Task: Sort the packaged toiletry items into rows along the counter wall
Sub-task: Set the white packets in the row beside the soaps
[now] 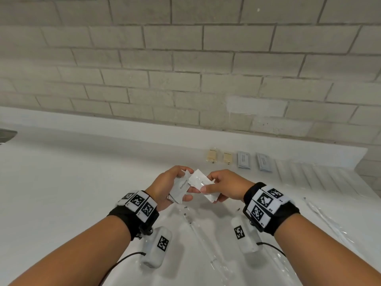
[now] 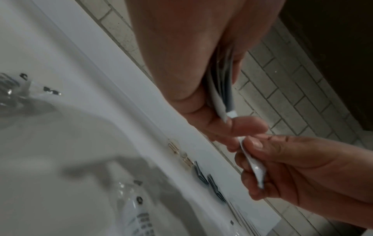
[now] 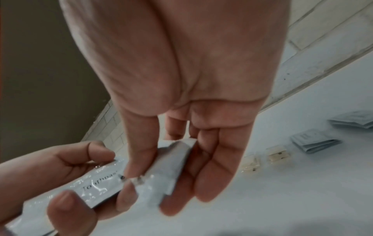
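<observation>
Above the white counter (image 1: pixel 82 182), my left hand (image 1: pixel 186 183) grips a small stack of white toothpaste packets (image 1: pixel 179 190), thumb on top. The printed face of the stack (image 3: pixel 96 186) shows in the right wrist view and its edges (image 2: pixel 220 89) in the left wrist view. My right hand (image 1: pixel 208 182) pinches one white packet (image 1: pixel 210 196) between thumb and fingers, its end overlapping the stack. Against the wall lie two beige packets (image 1: pixel 213 155) (image 1: pixel 227 158), and to their right two grey-white packets (image 1: pixel 244 159) (image 1: pixel 264 162) in the same row.
Clear-wrapped long items (image 1: pixel 198 230) (image 1: pixel 321 215) lie on the counter below and to the right of my hands. A ribbed drainboard (image 1: pixel 309 178) fills the right side. A sink corner (image 1: pixel 6 135) shows at the far left. The tiled wall (image 1: pixel 185 79) backs the counter.
</observation>
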`<action>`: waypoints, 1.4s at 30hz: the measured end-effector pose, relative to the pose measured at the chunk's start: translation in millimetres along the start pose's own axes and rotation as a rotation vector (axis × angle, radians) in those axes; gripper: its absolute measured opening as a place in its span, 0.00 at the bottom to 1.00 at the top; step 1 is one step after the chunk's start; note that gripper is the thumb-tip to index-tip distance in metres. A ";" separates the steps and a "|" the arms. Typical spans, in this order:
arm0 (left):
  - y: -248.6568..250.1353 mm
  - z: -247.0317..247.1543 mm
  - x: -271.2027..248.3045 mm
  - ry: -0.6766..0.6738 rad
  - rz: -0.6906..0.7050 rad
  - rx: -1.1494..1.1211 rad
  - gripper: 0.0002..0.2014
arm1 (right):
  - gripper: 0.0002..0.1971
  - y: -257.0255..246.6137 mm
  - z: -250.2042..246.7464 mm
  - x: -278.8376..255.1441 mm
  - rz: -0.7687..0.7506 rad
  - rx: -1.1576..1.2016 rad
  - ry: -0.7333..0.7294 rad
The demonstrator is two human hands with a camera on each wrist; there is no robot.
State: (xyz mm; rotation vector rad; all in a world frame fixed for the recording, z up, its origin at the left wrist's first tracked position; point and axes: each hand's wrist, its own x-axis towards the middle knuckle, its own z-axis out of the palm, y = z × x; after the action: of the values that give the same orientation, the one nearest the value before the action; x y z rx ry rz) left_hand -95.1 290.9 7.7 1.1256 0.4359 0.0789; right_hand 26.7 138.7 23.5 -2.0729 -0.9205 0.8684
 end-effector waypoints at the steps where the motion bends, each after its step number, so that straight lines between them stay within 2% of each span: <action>1: 1.6 -5.5 2.8 -0.008 -0.005 0.000 0.14 | 0.07 -1.0 2.7 6.7 -0.008 -0.023 0.005; 5: 8.7 -21.2 13.4 -0.004 -0.043 0.011 0.14 | 0.08 -5.4 5.6 29.7 -0.059 -0.185 0.040; 11: 18.2 -48.5 37.3 0.062 -0.104 -0.009 0.11 | 0.05 -27.4 -0.3 54.5 -0.234 -0.331 -0.020; 14: 25.2 -52.4 48.6 -0.017 -0.164 -0.026 0.09 | 0.10 -37.5 7.3 74.1 -0.328 -0.490 -0.034; 17: 33.1 -51.6 60.4 -0.074 -0.197 -0.039 0.10 | 0.11 -42.7 11.8 91.9 -0.369 -0.528 -0.066; 21: 37.6 -53.8 75.6 -0.074 -0.238 -0.009 0.13 | 0.09 -42.6 8.9 110.1 -0.345 -0.506 0.006; 27: 40.9 -64.7 103.3 0.034 -0.294 -0.062 0.13 | 0.06 -25.3 0.2 131.8 -0.331 -0.369 0.038; 32: 41.9 -73.4 120.5 0.094 -0.289 -0.128 0.20 | 0.16 -3.2 -12.4 144.0 -0.261 -0.097 0.083; 36: 39.0 -80.5 130.9 0.110 -0.293 -0.042 0.20 | 0.30 9.3 -18.0 160.7 -0.124 -0.063 0.095; 39: 35.7 -83.9 134.9 0.103 -0.289 0.018 0.19 | 0.26 10.3 -17.1 171.4 0.019 -0.125 0.038; 42: 35.9 -80.4 135.0 0.047 -0.236 0.040 0.16 | 0.25 9.6 -10.3 176.4 0.090 -0.092 -0.050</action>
State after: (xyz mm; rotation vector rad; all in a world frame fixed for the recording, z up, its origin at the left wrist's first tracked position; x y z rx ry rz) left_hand 3.5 412.9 -29.3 1.1059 0.6117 -0.1107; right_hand 130.2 272.0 -29.4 -2.1943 -0.9152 0.9443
